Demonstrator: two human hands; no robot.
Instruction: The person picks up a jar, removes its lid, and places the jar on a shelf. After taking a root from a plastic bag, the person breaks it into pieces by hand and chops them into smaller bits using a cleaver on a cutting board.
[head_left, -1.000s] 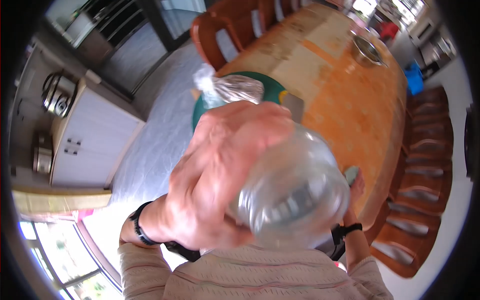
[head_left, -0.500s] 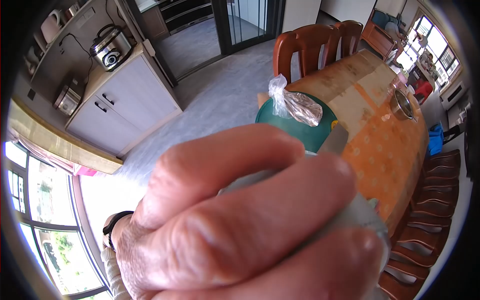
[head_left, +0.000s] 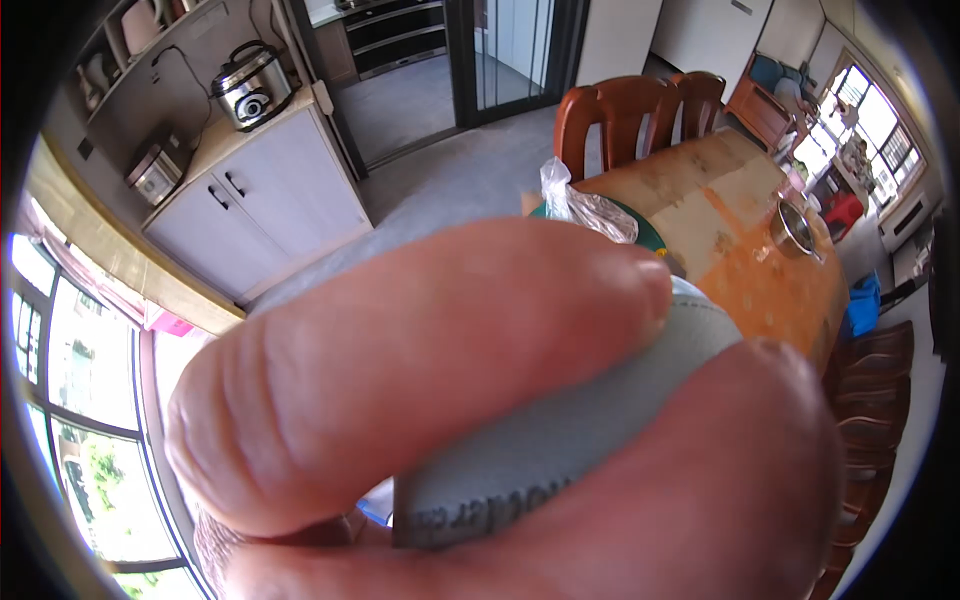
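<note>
Very close to the camera, my left hand point(head_left: 430, 380) fills the lower middle of the view. Its fingers are closed around a grey fabric piece point(head_left: 560, 430) with a stitched edge and partly covered dark lettering. One bent finger lies across the top of the fabric, and another digit presses from below and to the right. Most of the fabric is hidden, so its kind cannot be made out. My right hand does not show as a separate hand.
Beyond the hand stands a wooden table point(head_left: 690, 180) with a patterned cover. On it are a clear plastic bag point(head_left: 590, 212) over a green round thing point(head_left: 648, 236) and a metal bowl point(head_left: 793, 228). Wooden chairs point(head_left: 630, 110) line it. A pressure cooker point(head_left: 252, 88) sits on a cabinet point(head_left: 260, 205).
My hand has turned and come nearer, showing more of the grey fabric and its lettering. The wristband has gone from view. The green round thing is now mostly covered by my finger.
</note>
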